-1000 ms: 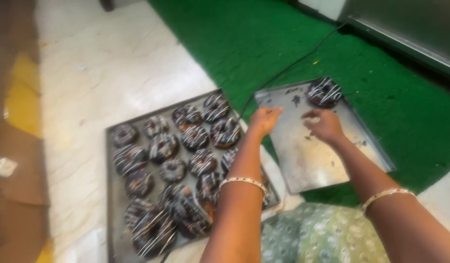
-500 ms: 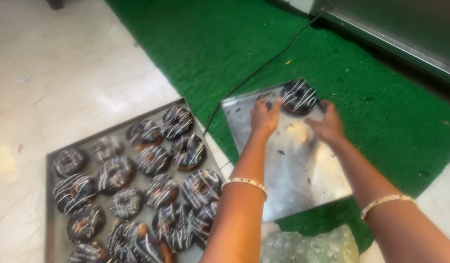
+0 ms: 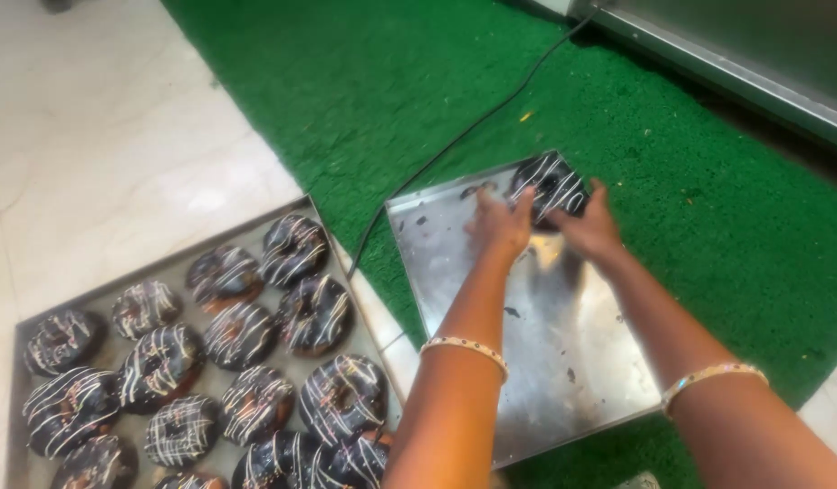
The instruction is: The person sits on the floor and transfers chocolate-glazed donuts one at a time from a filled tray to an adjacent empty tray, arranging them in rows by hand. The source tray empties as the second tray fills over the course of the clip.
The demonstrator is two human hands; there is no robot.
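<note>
A single chocolate doughnut with white icing stripes [image 3: 547, 179] lies in the far corner of a nearly bare steel tray [image 3: 545, 362] that rests on the green mat. My left hand [image 3: 498, 223] and my right hand [image 3: 589, 228] both reach across that tray and close on the doughnut's near side, left fingers at its left edge, right fingers around its right edge. To the left, a second steel tray [image 3: 100, 295] on the pale tiles is filled with several of the same striped doughnuts [image 3: 314, 312].
A green turf mat [image 3: 346, 91] covers the floor under the right tray. A black cable [image 3: 455, 138] runs over it from the far right toward the gap between the trays. A metal appliance base [image 3: 754, 63] lines the top right. White tile floor [image 3: 101, 136] lies left.
Both hands have moved from the middle of the right tray out to its far corner and closed on the lone doughnut. The view has shifted right.
</note>
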